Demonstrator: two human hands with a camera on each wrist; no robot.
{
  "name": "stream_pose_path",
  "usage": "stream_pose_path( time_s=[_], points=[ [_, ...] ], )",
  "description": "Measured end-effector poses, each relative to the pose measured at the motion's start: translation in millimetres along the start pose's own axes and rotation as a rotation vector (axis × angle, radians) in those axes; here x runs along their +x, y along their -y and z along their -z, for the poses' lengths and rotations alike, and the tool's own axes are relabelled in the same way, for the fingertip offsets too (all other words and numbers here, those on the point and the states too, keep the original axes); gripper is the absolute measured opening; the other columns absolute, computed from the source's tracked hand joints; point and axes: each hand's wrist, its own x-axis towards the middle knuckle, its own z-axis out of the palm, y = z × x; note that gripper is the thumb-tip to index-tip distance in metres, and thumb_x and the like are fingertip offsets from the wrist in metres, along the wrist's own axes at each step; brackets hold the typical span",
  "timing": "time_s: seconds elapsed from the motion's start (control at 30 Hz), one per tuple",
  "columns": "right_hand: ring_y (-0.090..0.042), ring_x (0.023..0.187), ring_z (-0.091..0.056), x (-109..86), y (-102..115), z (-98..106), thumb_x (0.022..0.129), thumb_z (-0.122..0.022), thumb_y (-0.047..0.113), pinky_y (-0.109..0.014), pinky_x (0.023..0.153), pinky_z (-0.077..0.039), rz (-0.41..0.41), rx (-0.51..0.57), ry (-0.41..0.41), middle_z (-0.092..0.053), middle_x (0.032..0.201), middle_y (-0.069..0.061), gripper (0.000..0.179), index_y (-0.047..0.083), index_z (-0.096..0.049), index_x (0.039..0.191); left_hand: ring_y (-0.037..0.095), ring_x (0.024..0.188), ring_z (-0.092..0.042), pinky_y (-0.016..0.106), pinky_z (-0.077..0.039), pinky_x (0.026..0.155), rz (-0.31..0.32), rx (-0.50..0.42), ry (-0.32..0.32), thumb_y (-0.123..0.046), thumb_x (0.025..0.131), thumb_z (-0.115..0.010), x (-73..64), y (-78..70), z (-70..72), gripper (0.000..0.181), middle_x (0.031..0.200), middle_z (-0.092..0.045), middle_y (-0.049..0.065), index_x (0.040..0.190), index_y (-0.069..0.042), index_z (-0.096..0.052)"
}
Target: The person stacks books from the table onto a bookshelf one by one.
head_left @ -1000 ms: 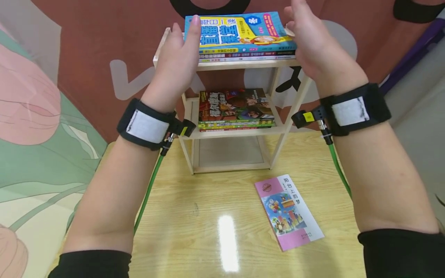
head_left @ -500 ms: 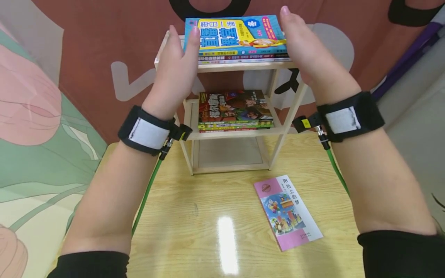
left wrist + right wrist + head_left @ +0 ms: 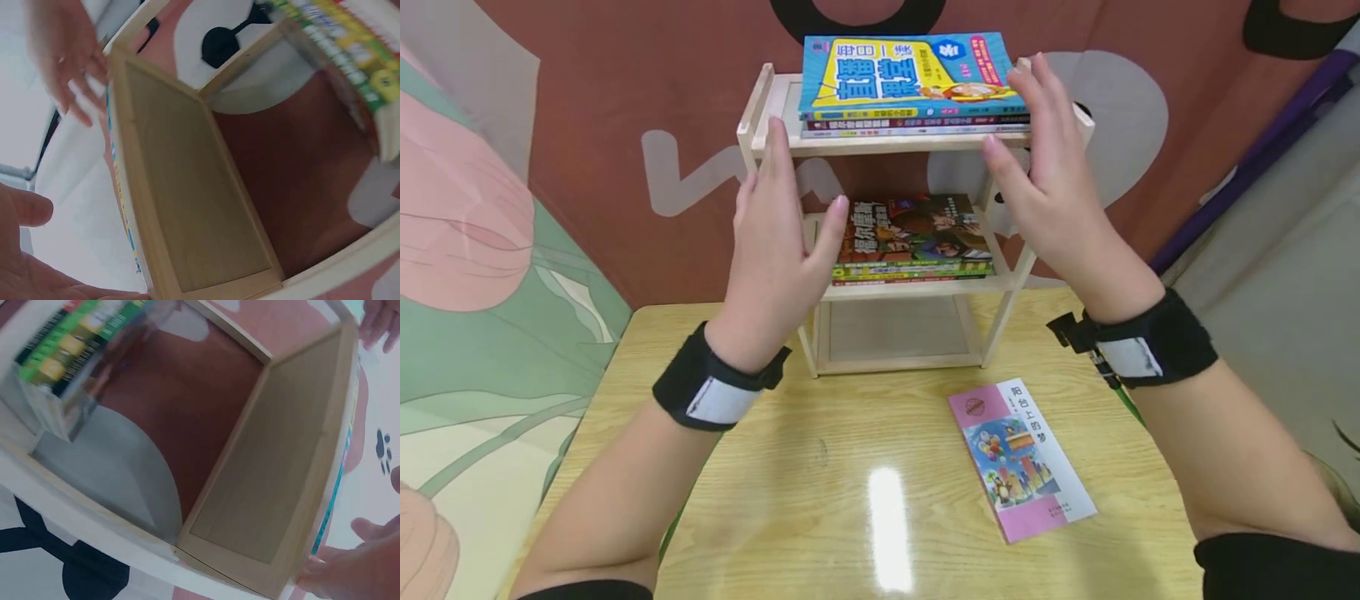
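Observation:
A stack of books (image 3: 910,79) with a blue and yellow cover uppermost lies flat on the top tier of a small wooden shelf (image 3: 895,147). My left hand (image 3: 778,258) is in front of the shelf's left side, fingers straight and thumb spread, holding nothing. On the other side, my right hand (image 3: 1056,183) has its fingers extended beside the stack's right end, thumb near the shelf's front edge. From the left wrist, the left palm (image 3: 31,269) shows at the lower left, near the top tier's edge. The right wrist view has the right hand (image 3: 362,565) close to that edge.
A second stack of books (image 3: 917,233), dark cover on top, lies on the middle tier. On the wood-grain table (image 3: 790,500), a pink and white booklet (image 3: 1022,458) lies face up at the right, in front of the shelf. A printed cloth (image 3: 625,83) hangs behind.
Both hands have come back from the sides of the top stack, down and toward me, the left one farther. Books, shelf and booklet stay in place.

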Motion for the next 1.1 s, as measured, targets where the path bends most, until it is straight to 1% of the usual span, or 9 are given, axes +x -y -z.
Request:
stream_pose_path(
  time_s=[0.13,0.23,0.4,0.6,0.7,0.77,0.87,1.0,1.1],
  points=[
    [-0.022,0.154,-0.006,-23.6,-9.7,-8.2,0.105,-0.047,0.038,-0.040,0.121,-0.009,0.209,-0.108,-0.055,-0.012,0.166,-0.023,0.065,-0.002,-0.033,0.154,0.017,0.154,-0.008,0.048,-0.007,0.122,-0.139,0.030,-0.031,-0.024,0.104,-0.055,-30.1,6.7,-12.9,0.078,0.167,-0.013,0.018,0.159,0.007,-0.011],
    [-0.031,0.154,-0.007,-46.6,-13.7,-14.2,0.106,-0.044,0.046,-0.049,0.122,-0.007,0.266,-0.144,-0.061,-0.014,0.165,-0.025,0.068,-0.004,-0.036,0.151,0.025,0.154,-0.011,0.058,-0.014,0.119,-0.201,0.031,-0.012,-0.021,0.102,-0.057,-54.3,13.0,-26.7,0.079,0.167,-0.014,0.021,0.159,0.009,-0.011],
    [-0.035,0.154,-0.003,-98.7,-22.1,-29.4,0.106,-0.041,0.052,-0.058,0.120,-0.004,0.155,-0.141,0.057,-0.012,0.168,-0.015,0.071,-0.001,-0.038,0.152,0.033,0.153,-0.011,0.065,-0.017,0.116,-0.124,0.034,0.163,-0.024,0.103,-0.057,-96.3,20.9,-51.9,0.082,0.167,-0.010,0.021,0.160,0.006,-0.007],
    [-0.047,0.151,-0.009,-170.8,-40.8,-64.4,0.104,-0.058,0.033,-0.067,0.116,-0.009,-0.053,-0.144,0.303,-0.012,0.165,-0.025,0.068,-0.006,-0.033,0.153,0.039,0.152,-0.007,0.061,-0.012,0.119,0.095,0.067,0.540,-0.038,0.105,-0.056,-145.2,30.5,-84.1,0.082,0.166,-0.006,0.022,0.162,0.000,-0.010],
    [-0.050,0.149,-0.006,-205.3,-46.2,-87.1,0.103,-0.060,0.033,-0.069,0.115,-0.011,-0.195,-0.159,0.475,-0.007,0.165,-0.029,0.075,-0.010,-0.027,0.155,0.044,0.150,-0.009,0.064,-0.014,0.117,0.162,0.082,0.667,-0.042,0.105,-0.056,-169.2,36.1,-100.5,0.081,0.164,-0.009,0.025,0.162,0.000,-0.015],
    [-0.052,0.149,-0.005,-225.7,-48.6,-99.8,0.104,-0.059,0.038,-0.069,0.115,-0.012,-0.245,-0.185,0.570,-0.005,0.163,-0.033,0.080,-0.013,-0.024,0.155,0.048,0.149,-0.010,0.067,-0.016,0.115,0.167,0.084,0.707,-0.042,0.105,-0.056,-182.7,39.5,-109.8,0.081,0.164,-0.011,0.028,0.161,0.000,-0.018],
    [-0.055,0.146,-0.010,-252.2,-51.5,-112.3,0.100,-0.062,0.046,-0.069,0.113,-0.017,-0.252,-0.259,0.668,-0.008,0.159,-0.038,0.090,-0.016,-0.024,0.153,0.052,0.148,-0.007,0.070,-0.017,0.113,0.142,0.086,0.727,-0.041,0.105,-0.054,-199.8,43.7,-120.4,0.078,0.163,-0.011,0.031,0.161,0.001,-0.019],
    [-0.063,0.139,-0.022,-275.5,-53.3,-119.0,0.087,-0.072,0.058,-0.074,0.104,-0.030,-0.246,-0.369,0.748,-0.017,0.154,-0.044,0.109,-0.018,-0.028,0.150,0.053,0.148,0.001,0.072,-0.015,0.112,0.123,0.097,0.716,-0.039,0.106,-0.051,-218.0,49.8,-128.2,0.076,0.163,-0.005,0.032,0.161,0.000,-0.017],
    [-0.068,0.135,-0.023,-283.5,-54.3,-118.6,0.075,-0.076,0.069,-0.078,0.097,-0.034,-0.307,-0.436,0.806,-0.018,0.152,-0.046,0.123,-0.016,-0.029,0.151,0.053,0.148,0.005,0.074,-0.013,0.112,0.135,0.091,0.705,-0.037,0.107,-0.050,-226.1,53.3,-129.2,0.074,0.163,-0.003,0.031,0.161,0.001,-0.017]
  ],
)
